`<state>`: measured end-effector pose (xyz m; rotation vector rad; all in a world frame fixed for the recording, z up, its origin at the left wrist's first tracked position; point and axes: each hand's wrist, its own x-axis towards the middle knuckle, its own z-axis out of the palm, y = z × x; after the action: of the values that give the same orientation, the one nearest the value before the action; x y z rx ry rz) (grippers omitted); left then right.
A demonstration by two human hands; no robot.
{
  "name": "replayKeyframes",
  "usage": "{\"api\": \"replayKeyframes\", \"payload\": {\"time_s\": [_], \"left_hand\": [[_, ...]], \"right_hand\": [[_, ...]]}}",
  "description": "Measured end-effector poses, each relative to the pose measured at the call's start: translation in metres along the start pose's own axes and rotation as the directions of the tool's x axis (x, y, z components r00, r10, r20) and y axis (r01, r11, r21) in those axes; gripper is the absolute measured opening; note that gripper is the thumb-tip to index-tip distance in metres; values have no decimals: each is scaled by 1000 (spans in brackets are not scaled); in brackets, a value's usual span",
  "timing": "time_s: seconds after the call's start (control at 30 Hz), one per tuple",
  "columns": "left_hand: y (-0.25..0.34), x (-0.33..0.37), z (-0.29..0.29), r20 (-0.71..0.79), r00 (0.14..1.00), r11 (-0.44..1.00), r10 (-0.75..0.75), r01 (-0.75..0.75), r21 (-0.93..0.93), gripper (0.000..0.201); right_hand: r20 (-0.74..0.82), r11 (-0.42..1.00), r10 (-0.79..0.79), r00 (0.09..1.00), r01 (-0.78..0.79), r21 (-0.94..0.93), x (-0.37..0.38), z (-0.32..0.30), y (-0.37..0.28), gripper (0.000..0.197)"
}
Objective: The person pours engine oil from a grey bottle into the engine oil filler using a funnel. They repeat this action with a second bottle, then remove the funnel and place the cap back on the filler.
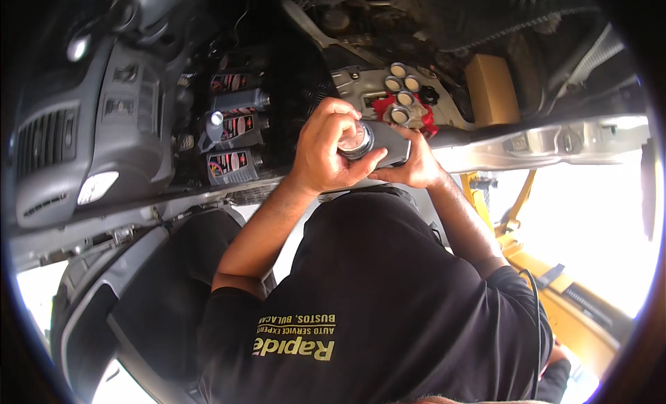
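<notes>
1. Vehicle interior, dark floor (298, 78) as background.
2. Left hand (320, 150): curled around a silver-rimmed cup (356, 140), near, centre.
3. Right hand (416, 161): gripping a grey bottle (392, 141), just right of the cup; whether these touch, cannot tell.
4. Handling, as judged: cup best kept steady, bottle firmly held, fingers clear of the rim.
5. Dark bottles (236, 164): row, left.
6. Small round cups (404, 98): cluster, far, beside red cloth (428, 119).
7. Brown box (492, 90): far right.
</notes>
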<state>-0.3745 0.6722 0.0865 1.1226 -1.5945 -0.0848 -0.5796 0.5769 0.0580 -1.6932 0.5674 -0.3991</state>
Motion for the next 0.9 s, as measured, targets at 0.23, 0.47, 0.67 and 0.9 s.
{"api": "replayKeyframes", "payload": {"time_s": [0.23,0.47,0.67,0.9], "left_hand": [[-10,-5,32,-3,999,999,42,-42,-4,31],[-19,-19,45,-39,998,995,43,-47,-90,33],[-18,-29,35,-17,983,919,-181,163,-360,32],[-13,9,-5,427,874,953,-233,292,-78,24]], "right_hand": [[-131,989,79,988,-61,133,-29,9,18,72],[-150,999,23,988,-17,39,-31,6,48,75],[-127,998,-11,992,17,52,-27,0,62,80],[-77,999,-34,996,33,-13,-22,-13,74,81]]}}
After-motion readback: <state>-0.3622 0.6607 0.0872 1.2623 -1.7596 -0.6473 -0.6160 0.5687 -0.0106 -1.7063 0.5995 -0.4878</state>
